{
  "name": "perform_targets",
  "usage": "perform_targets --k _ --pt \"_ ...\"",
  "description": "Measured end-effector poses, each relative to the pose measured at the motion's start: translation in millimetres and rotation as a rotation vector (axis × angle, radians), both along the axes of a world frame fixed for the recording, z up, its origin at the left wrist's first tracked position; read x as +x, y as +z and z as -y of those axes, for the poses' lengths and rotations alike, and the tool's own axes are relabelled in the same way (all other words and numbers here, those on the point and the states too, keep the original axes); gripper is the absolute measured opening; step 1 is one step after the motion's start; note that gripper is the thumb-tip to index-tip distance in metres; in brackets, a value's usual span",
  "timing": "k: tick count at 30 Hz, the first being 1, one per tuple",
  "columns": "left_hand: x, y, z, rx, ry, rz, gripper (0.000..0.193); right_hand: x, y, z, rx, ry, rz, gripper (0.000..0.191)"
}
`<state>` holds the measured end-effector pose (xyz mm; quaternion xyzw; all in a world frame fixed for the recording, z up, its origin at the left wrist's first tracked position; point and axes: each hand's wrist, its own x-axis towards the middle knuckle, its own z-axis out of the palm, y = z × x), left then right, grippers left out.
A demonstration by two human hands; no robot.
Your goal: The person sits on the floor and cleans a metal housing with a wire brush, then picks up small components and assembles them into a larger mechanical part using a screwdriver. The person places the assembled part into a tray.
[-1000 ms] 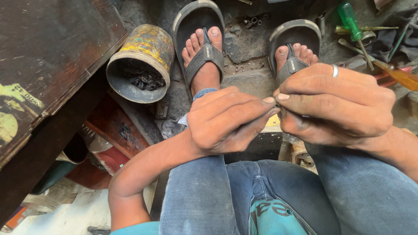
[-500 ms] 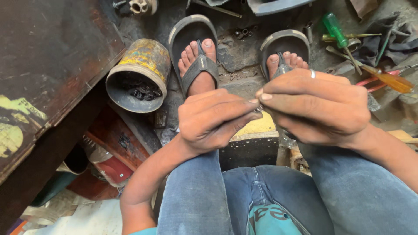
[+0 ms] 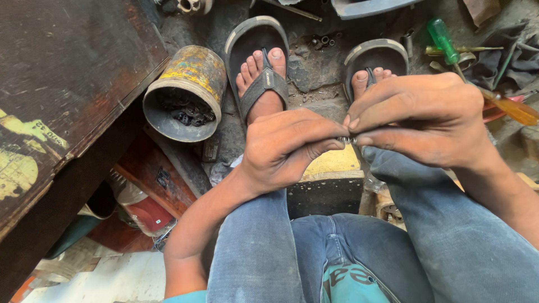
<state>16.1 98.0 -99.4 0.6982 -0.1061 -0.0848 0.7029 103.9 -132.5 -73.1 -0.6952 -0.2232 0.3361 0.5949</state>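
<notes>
My left hand (image 3: 289,148) and my right hand (image 3: 418,120) meet fingertip to fingertip above my knees. Between them they pinch a small shiny metal part (image 3: 343,139), mostly hidden by the fingers. Both hands hover over a yellow-topped block (image 3: 334,163) between my legs. Below the hands, my feet rest in dark sandals (image 3: 259,53) on the dirty ground.
A rusty yellow can (image 3: 185,92) holding small dark metal pieces lies tipped to the left of my feet. A dark worn wooden board (image 3: 62,84) fills the left side. A green-handled screwdriver (image 3: 443,39), an orange-handled tool (image 3: 514,109) and rags lie at the upper right.
The view has shifted slightly, so hands and feet sit a little lower in frame. My hands stay joined on the small part, with the fingertips closer together.
</notes>
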Motion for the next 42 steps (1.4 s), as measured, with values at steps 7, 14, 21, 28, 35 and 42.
perform_targets --k 7,14,21,28,35,42 --pt "-5.2 -1.7 -5.1 -0.045 -0.067 0.022 0.016 9.5 5.4 0.4 0.024 0.249 0.231 0.029" --pt "-15.6 -2.6 -5.8 0.038 -0.023 -0.088 0.013 -5.8 -3.6 -1.1 0.06 0.306 0.36 0.041" --pt "-20.2 -9.1 -10.0 -0.076 -0.089 -0.304 0.008 -15.1 -4.3 -2.7 0.017 0.276 0.512 0.042" --pt "-25.7 -10.1 -7.3 -0.284 0.069 -0.546 0.014 -15.0 -3.2 -16.6 0.003 0.166 0.591 0.041" --pt "-28.4 -18.2 -0.9 -0.396 0.077 -0.628 0.021 -12.1 -5.4 -17.9 0.015 0.119 0.714 0.036" --pt "-32.6 -23.8 -1.6 -0.425 0.03 -0.744 0.023 -11.7 -13.9 -15.2 -0.016 0.178 0.969 0.03"
